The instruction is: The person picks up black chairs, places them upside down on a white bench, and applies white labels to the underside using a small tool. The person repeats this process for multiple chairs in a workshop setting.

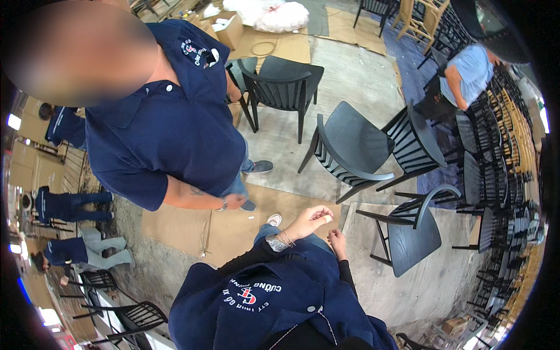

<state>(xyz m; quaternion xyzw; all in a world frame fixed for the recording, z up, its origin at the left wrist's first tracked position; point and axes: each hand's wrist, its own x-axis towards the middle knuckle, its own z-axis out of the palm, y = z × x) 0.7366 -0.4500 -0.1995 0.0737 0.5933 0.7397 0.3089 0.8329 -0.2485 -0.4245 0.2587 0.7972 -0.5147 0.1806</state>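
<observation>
A small white piece sits pinched between the fingers of the left hand, raised in front of the wearer's dark blue jacket, a bracelet and watch at the wrist. Just beside it the right hand hangs with fingers curled loosely inward, holding nothing that can be seen. The work looks paused at the handling of that small part; any next move would call for a steady pinch and a clear place to bring it. Beyond the hands, cardboard sheets cover the concrete floor, a co-worker in a navy shirt stands close, and black wooden chairs crowd the room. What the white piece is cannot be made out, and the right palm is turned away.
</observation>
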